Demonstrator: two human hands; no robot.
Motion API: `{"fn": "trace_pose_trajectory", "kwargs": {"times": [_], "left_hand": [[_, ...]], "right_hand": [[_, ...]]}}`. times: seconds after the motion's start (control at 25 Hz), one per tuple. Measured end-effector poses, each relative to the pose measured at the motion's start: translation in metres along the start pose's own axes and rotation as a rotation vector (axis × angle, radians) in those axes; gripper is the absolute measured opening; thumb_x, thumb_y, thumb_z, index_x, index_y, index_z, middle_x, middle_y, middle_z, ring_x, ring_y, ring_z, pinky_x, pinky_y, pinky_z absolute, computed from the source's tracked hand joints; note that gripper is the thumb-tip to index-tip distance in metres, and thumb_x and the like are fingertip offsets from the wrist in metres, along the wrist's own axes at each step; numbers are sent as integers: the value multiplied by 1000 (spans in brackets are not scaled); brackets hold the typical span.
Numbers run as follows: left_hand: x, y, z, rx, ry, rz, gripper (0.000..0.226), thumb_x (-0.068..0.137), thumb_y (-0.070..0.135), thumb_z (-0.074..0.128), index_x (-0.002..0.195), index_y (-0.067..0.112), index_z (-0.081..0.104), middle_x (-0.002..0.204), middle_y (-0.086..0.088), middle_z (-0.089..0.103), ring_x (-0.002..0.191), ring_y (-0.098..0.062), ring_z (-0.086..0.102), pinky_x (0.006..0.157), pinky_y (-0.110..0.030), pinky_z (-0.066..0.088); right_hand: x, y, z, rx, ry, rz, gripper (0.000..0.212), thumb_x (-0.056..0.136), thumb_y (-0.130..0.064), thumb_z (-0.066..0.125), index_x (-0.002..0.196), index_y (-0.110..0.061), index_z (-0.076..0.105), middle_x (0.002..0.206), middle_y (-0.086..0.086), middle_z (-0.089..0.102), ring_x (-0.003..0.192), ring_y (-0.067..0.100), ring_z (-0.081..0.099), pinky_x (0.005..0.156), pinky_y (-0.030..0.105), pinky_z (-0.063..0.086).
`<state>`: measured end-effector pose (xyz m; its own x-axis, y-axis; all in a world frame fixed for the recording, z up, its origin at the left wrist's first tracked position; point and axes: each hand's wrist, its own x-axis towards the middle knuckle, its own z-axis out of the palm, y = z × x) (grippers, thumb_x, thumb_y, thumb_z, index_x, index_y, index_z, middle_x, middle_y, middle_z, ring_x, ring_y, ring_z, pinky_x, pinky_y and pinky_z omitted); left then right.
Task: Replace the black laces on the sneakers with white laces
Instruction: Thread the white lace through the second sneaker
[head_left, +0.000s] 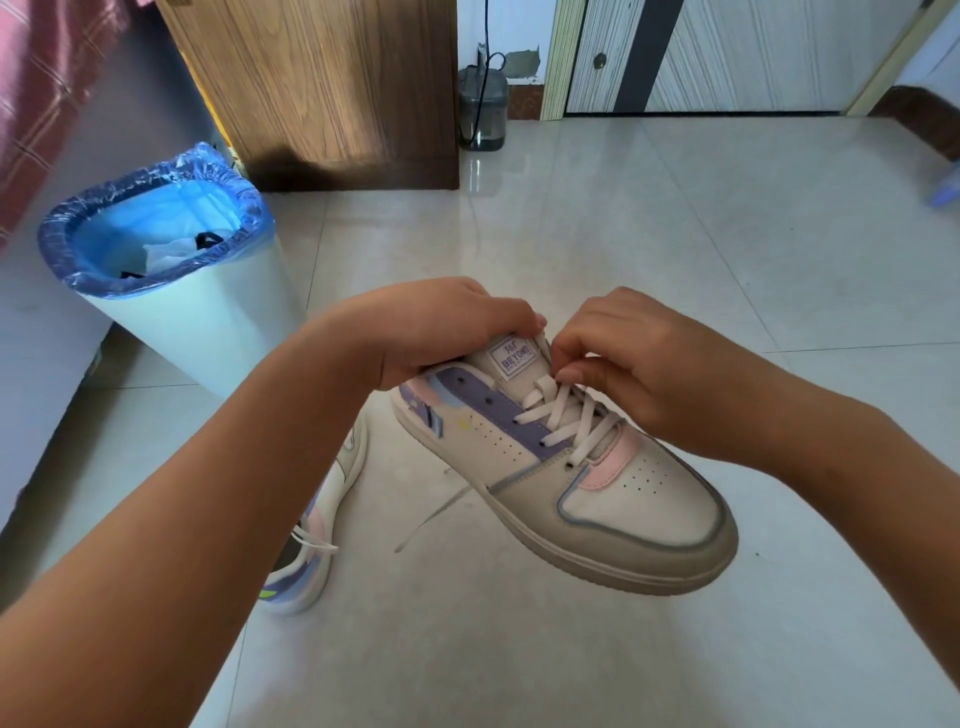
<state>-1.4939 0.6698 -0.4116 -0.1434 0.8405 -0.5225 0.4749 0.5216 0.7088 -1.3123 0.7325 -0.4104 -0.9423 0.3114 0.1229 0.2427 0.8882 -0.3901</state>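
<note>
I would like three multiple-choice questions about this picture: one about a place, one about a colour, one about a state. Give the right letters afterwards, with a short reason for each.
1. Where is the second sneaker?
A. in the bin
B. on the floor, under the left forearm
C. on a shelf

2. What colour is the lace in the held sneaker?
A. black
B. red
C. white

3. How far is the held sneaker laced?
A. not at all
B. partly, with upper eyelets empty
C. fully, with a bow tied

Answers:
1 B: it lies on the tiled floor, partly hidden by the forearm.
2 C: white crossings run over the tongue.
3 B: open holes show on the purple strip, while the left hand grips the collar and the right hand pinches the lace near the top.
</note>
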Motion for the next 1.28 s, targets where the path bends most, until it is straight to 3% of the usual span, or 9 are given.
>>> {"fn": "trace_pose_trajectory", "kwargs": {"times": [0.12, 0.28, 0.4, 0.52, 0.64, 0.84, 1.0, 1.16, 1.28], "left_hand": [[-1, 0, 2, 88, 24, -10, 45, 84, 53, 52, 65, 16, 69, 64, -4, 72, 60, -20, 70, 66, -29, 54], [-3, -4, 2, 174, 40, 9, 47, 82, 59, 53, 68, 19, 71, 63, 2, 71, 59, -14, 69, 73, -31, 54], [-6, -10, 2, 160, 37, 10, 43, 80, 58, 55, 72, 19, 73, 67, 1, 72, 61, -15, 71, 75, -33, 56], [-6, -14, -3, 76, 107, -15, 44, 84, 56, 54, 75, 17, 71, 65, -1, 72, 59, -17, 70, 66, -30, 52], [-8, -15, -8, -141, 80, -29, 40, 85, 49, 56, 79, 12, 69, 72, -8, 73, 66, -24, 71, 65, -30, 53], [-12, -12, -6, -188, 41, -8, 40, 84, 49, 57, 76, 12, 70, 74, -11, 73, 67, -26, 71, 63, -29, 53], [-14, -7, -1, 3, 139, 11, 44, 85, 54, 52, 70, 17, 71, 65, -2, 72, 58, -17, 69, 69, -30, 53], [-14, -8, 4, 173, 209, 133, 44, 87, 54, 49, 67, 19, 67, 57, 5, 66, 49, -5, 61, 57, -18, 49], [-16, -13, 2, 137, 121, 220, 39, 83, 53, 54, 76, 18, 70, 68, 4, 70, 62, -9, 66, 66, -25, 53]], "right_hand": [[2, -8, 0, 132, -120, 160, 17, 96, -24, 44, 80, -25, 49, 74, -14, 51, 72, 10, 47, 68, 24, 38], [11, -4, -11, 168, -425, 339, 24, 96, -29, 44, 74, -31, 52, 72, -12, 58, 66, 1, 53, 61, 19, 40], [20, 4, -19, 192, -333, 352, 23, 96, -27, 47, 76, -34, 53, 82, -14, 62, 78, -1, 58, 66, 18, 40], [21, 9, -20, 279, -235, 281, 9, 83, -46, 58, 86, -38, 57, 93, -19, 64, 91, -5, 58, 74, 11, 43], [20, 6, -16, 354, -201, 192, 36, 63, -58, 61, 93, -38, 58, 96, -21, 63, 96, -11, 55, 81, 3, 41], [22, 4, -16, 314, -187, 138, 6, 81, -29, 67, 81, -30, 61, 83, -14, 63, 83, -2, 56, 75, 5, 41], [22, -1, -17, 167, -275, 177, 15, 91, -26, 57, 78, -31, 50, 88, -11, 56, 85, 7, 50, 74, 18, 40], [24, -6, -21, 136, -347, 238, 16, 94, -28, 52, 78, -30, 49, 88, -9, 60, 81, 10, 53, 69, 26, 44], [28, -8, -27, 155, -339, 275, 17, 93, -28, 54, 77, -31, 50, 78, -11, 58, 72, 8, 53, 62, 26, 41]]}}
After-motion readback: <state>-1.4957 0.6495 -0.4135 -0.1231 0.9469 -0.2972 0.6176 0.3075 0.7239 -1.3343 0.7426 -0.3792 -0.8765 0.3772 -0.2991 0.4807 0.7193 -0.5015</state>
